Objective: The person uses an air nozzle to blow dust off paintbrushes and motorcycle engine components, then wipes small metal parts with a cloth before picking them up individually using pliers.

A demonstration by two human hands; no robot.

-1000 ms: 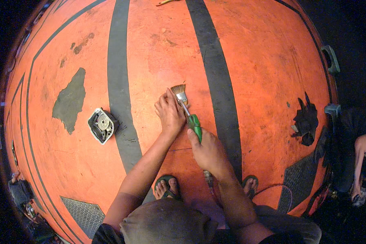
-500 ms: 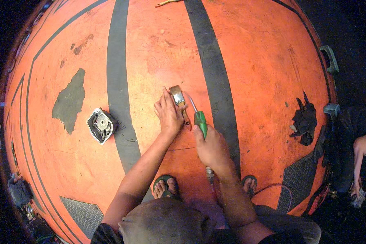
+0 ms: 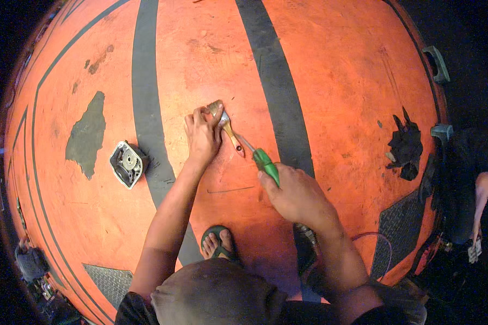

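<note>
My left hand [image 3: 200, 140] rests on the orange floor and grips a small paintbrush [image 3: 225, 123] by its metal collar. The bristles point away from me and the wooden handle runs back toward me. My right hand [image 3: 297, 196] is closed around a green-handled screwdriver [image 3: 265, 165]. Its thin shaft reaches up-left to the end of the brush handle, close to my left hand.
A grey metal machine cover [image 3: 127, 163] lies to the left beside a black floor stripe [image 3: 146, 114]. A black rag [image 3: 404, 147] lies at the right. My sandalled foot [image 3: 218, 245] is below my hands. Another person's arm [image 3: 483, 189] shows at the right edge.
My left hand has slid left with the brush. The brush now lies flatter, its handle toward the screwdriver. My right hand has moved slightly right with the screwdriver.
</note>
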